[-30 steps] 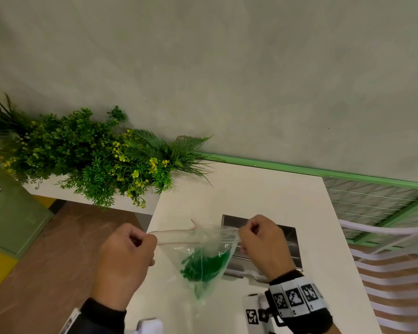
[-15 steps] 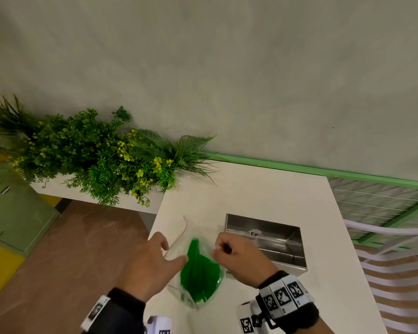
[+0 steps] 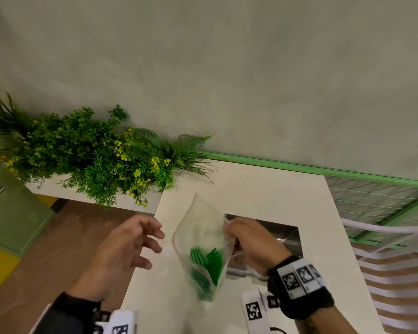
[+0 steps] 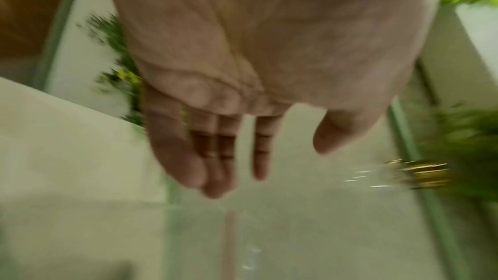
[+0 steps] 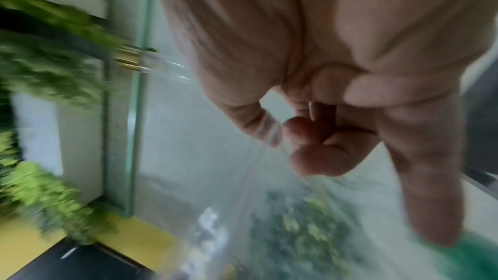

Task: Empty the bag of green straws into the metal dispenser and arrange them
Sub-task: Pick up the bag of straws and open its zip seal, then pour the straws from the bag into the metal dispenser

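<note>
Your right hand (image 3: 249, 244) pinches the top edge of the clear plastic bag (image 3: 203, 227) between thumb and curled fingers (image 5: 318, 157); the wrist view shows the film caught at the fingertips, though blur hides the finer detail. Your left hand (image 3: 121, 251) sits at nine o'clock from the bag, apart from it, fingers spread and loose, holding nothing; the left wrist view confirms an empty palm (image 4: 242, 61) with straight fingers.

The bag hangs from that one pinch, mouth up and gaping, with a thin reddish seal line along its rim. It is transparent and crinkled, and its bottom corner points down toward you. The green straws (image 3: 206, 261) are bunched in its lower half, bright green, lying at slanted angles against each other; motion blur softens the lowest part.

Just beyond the bag, at two o'clock from it, the metal dispenser (image 3: 287, 235) is a rectangular steel trough sunk into the white counter (image 3: 263, 196); your right hand covers part of it, and I cannot tell what lies inside.

Farther off, at ten o'clock, a bank of green foliage with small yellow flowers (image 3: 94, 155) lines the ledge beneath the grey wall (image 3: 227, 68).
</note>
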